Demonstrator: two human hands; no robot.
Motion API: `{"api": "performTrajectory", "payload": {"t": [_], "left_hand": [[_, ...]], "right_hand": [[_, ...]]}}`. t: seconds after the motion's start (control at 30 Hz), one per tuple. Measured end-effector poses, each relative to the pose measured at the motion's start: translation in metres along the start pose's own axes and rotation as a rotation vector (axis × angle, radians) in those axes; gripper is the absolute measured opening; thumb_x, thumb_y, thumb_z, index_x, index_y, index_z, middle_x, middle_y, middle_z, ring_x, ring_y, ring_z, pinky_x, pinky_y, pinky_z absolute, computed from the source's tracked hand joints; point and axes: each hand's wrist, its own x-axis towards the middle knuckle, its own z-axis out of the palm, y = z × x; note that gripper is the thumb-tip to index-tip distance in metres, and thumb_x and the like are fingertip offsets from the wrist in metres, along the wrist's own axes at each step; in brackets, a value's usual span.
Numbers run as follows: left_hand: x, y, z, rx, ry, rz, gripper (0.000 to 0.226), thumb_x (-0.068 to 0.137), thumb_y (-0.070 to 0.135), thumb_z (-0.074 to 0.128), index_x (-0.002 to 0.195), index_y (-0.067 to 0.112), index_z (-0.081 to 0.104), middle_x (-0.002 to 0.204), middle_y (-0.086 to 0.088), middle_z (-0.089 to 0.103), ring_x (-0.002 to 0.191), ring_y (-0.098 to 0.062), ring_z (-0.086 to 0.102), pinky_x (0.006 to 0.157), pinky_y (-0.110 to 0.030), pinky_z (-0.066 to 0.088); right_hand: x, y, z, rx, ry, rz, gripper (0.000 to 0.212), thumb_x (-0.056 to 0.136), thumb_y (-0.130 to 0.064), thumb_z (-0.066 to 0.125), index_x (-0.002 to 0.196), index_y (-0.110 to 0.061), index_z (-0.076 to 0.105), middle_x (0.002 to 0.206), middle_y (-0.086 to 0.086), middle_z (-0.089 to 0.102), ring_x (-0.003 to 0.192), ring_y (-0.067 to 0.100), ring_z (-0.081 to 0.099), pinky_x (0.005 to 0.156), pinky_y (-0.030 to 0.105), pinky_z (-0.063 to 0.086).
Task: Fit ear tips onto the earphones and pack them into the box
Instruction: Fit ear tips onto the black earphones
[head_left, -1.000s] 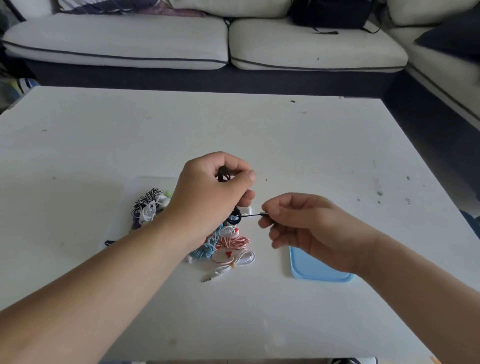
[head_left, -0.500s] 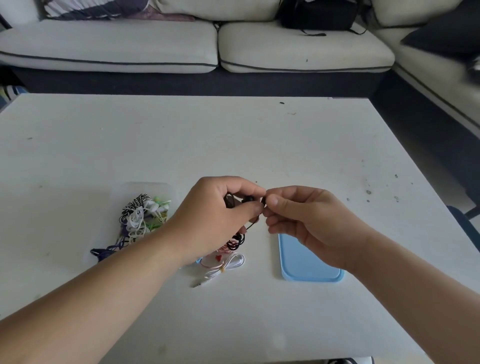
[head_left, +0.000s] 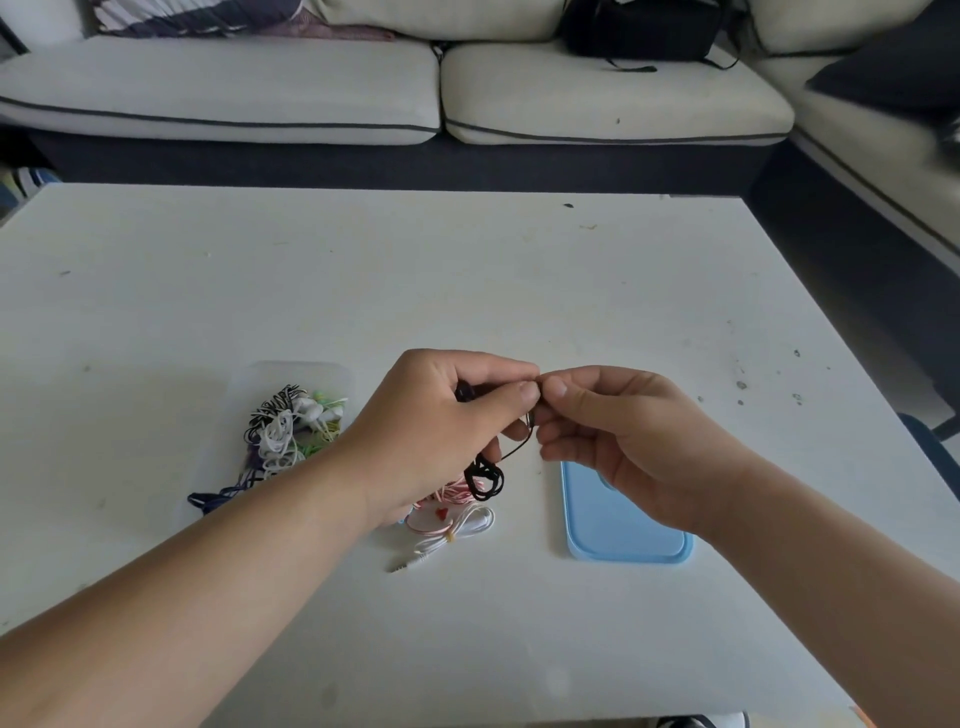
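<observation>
My left hand (head_left: 441, 431) grips a black earphone (head_left: 484, 475) whose coiled cable hangs below the fingers. My right hand (head_left: 618, 431) pinches the earphone's end right at my left thumb tip; the earbud itself is hidden between the fingertips. A clear plastic box (head_left: 291, 374) lies to the left with several bundled earphones (head_left: 291, 431) in it, white, striped and green. The blue lid (head_left: 618, 525) lies on the table under my right hand. Pink and white earphones (head_left: 457, 525) lie loose beneath my left hand.
The white table (head_left: 467, 286) stretches far ahead to a cream sofa (head_left: 363, 88). A dark purple cable (head_left: 218, 496) trails out of the box toward my left forearm. A black bag (head_left: 644, 26) sits on the sofa.
My hands have come together: the right hand moved from holding the cable stretched out to pinching right at my left fingertips. The black cable now hangs slack.
</observation>
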Motion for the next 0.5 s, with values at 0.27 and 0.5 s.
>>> {"api": "performTrajectory", "payload": {"t": [0.27, 0.5], "left_hand": [[0.002, -0.001, 0.001, -0.026, 0.006, 0.027, 0.009, 0.091, 0.015, 0.077, 0.098, 0.02, 0.079, 0.074, 0.0, 0.076, 0.055, -0.008, 0.061, 0.06, -0.024, 0.052], [0.005, -0.007, 0.002, -0.1, 0.003, -0.003, 0.014, 0.097, 0.012, 0.07, 0.102, 0.023, 0.077, 0.089, -0.012, 0.076, 0.074, -0.021, 0.065, 0.065, -0.034, 0.049]], "right_hand": [[0.001, -0.003, -0.003, -0.022, 0.042, 0.033, 0.013, 0.088, -0.007, 0.07, 0.098, 0.002, 0.072, 0.086, 0.019, 0.073, 0.07, 0.023, 0.071, 0.063, 0.029, 0.06], [0.019, -0.007, -0.035, -0.532, 0.557, -0.11, 0.009, 0.088, -0.011, 0.066, 0.085, -0.007, 0.074, 0.072, 0.006, 0.07, 0.058, 0.017, 0.061, 0.056, 0.029, 0.056]]}}
